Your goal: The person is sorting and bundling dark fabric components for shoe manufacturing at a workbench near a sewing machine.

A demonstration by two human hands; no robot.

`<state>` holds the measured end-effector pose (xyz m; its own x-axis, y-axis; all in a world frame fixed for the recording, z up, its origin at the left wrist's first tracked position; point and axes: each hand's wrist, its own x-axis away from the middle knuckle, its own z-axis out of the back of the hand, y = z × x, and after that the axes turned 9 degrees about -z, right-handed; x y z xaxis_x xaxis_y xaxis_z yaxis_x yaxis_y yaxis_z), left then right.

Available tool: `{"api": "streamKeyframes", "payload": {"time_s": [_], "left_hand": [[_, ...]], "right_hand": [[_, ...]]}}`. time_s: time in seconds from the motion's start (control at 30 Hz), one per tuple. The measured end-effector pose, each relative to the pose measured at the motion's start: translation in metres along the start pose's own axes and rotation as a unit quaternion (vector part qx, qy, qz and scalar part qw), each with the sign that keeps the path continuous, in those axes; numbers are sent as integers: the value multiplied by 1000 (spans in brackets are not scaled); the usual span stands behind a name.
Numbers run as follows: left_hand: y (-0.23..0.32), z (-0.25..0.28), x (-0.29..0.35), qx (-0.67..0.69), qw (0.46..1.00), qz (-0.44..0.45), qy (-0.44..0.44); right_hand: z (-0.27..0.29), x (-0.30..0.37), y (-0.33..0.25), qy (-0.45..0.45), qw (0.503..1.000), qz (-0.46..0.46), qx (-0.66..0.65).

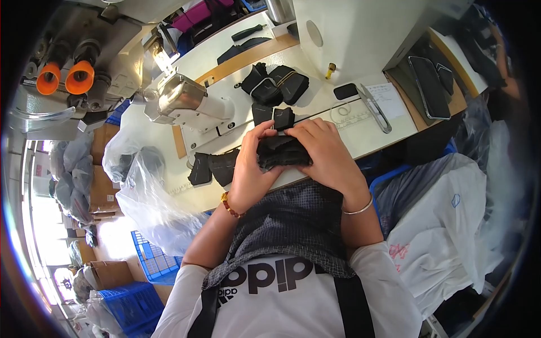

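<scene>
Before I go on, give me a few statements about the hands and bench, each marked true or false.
1. The left hand and right hand both hold the black fabric stack. True.
2. The beaded bracelet is on the right wrist. False: it is on the left; the right wears a metal bangle.
3. A yellow strand shows on the dark bundle beyond the hands. True.
4. The silver-and-white machine stands to the right of the hands. False: it stands to their left.
5. The two cones at the upper left are blue. False: they are orange.
6. A silver metal tool lies beyond the right hand, to its right. True.
</scene>
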<state>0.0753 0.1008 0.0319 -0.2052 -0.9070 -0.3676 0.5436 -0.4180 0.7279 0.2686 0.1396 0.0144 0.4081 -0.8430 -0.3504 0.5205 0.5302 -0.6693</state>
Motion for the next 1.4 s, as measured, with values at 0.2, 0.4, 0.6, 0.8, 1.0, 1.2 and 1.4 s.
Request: {"api": "streamKeyframes", "payload": {"time_s": [0.2, 0.4, 0.6, 0.8, 1.0, 1.2, 1.4], "left_hand": [[-5, -1, 3, 29, 999, 26, 27], [-6, -12, 13, 95, 991, 46, 78], [-11, -18, 16, 134, 986, 35, 95], [0, -27, 16, 92, 987, 41, 125], [-1, -28, 18, 114, 985, 31, 123], [4, -25, 10, 126, 979, -15, 157], [-1, -25, 10, 142, 973, 52, 173]], "right_hand": [[-8, -8, -4, -9, 999, 9, -38], [-13, -4, -8, 6, 999, 29, -13], [-8, -3, -17, 8, 999, 26, 23], [-24, 4, -20, 26, 998, 9, 53], [-19, -2, -23, 48, 998, 25, -12], [-29, 0, -17, 98, 994, 42, 4], [-24, -1, -21, 62, 996, 6, 71]]}}
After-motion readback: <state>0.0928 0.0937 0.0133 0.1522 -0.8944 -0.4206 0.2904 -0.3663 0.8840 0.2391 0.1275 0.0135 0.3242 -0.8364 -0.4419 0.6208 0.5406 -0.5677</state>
